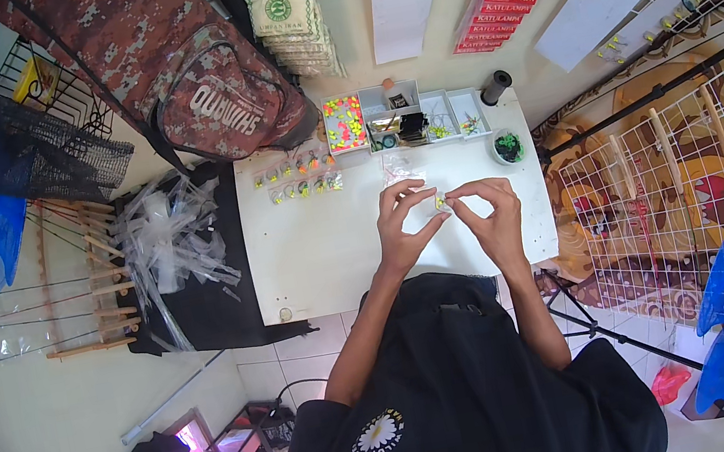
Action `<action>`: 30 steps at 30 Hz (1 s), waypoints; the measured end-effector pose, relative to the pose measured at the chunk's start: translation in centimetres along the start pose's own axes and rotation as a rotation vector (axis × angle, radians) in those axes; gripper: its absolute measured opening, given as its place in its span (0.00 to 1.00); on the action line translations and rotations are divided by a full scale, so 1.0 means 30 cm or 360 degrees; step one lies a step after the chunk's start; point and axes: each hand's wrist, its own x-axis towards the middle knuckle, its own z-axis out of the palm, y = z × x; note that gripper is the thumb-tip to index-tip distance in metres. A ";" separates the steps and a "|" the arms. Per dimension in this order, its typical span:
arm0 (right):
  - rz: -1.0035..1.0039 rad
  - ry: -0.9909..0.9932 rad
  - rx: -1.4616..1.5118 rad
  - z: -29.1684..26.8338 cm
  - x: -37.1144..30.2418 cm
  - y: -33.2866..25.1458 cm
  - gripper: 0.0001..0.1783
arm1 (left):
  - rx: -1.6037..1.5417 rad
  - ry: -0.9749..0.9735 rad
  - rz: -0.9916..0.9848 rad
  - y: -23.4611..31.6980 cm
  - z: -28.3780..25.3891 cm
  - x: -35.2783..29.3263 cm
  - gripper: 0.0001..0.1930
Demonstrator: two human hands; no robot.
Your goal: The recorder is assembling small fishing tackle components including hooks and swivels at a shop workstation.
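Note:
Over the white table (320, 262), my left hand (402, 233) and my right hand (491, 215) meet at a small clear packet (441, 200) with something yellow-green in it. The fingertips and thumb of my left hand close on its left side. My right hand pinches its right edge between thumb and forefinger. What the yellow-green piece is, I cannot make out. Just beyond my left hand lie some clear plastic bags (398, 164). Farther left, several small filled packets (302, 188) with yellow and orange pieces lie in two rows.
A tray of pink and yellow pieces (344, 124) stands at the back beside white compartment boxes (436, 106). At the back right are a black cylinder (497, 86) and a cup with green contents (508, 147). Plastic scraps (173, 250) pile up on the left. A camouflage bag (212, 88) leans behind.

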 end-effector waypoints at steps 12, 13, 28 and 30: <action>0.0028 -0.0150 -0.0212 -0.026 0.009 0.007 0.04 | 0.0277 -0.0022 0.0205 0.048 -0.010 0.016 0.20; 0.0028 -0.0152 -0.0212 -0.029 0.012 0.010 0.04 | 0.0277 -0.0021 0.0203 0.052 -0.010 0.017 0.20; 0.0132 -0.0303 0.0176 -0.095 0.023 -0.027 0.08 | 0.0171 0.0061 0.0122 0.049 -0.003 0.014 0.21; 0.0122 -0.0277 0.0177 -0.097 0.019 -0.027 0.09 | 0.0169 0.0045 0.0110 0.050 -0.003 0.015 0.21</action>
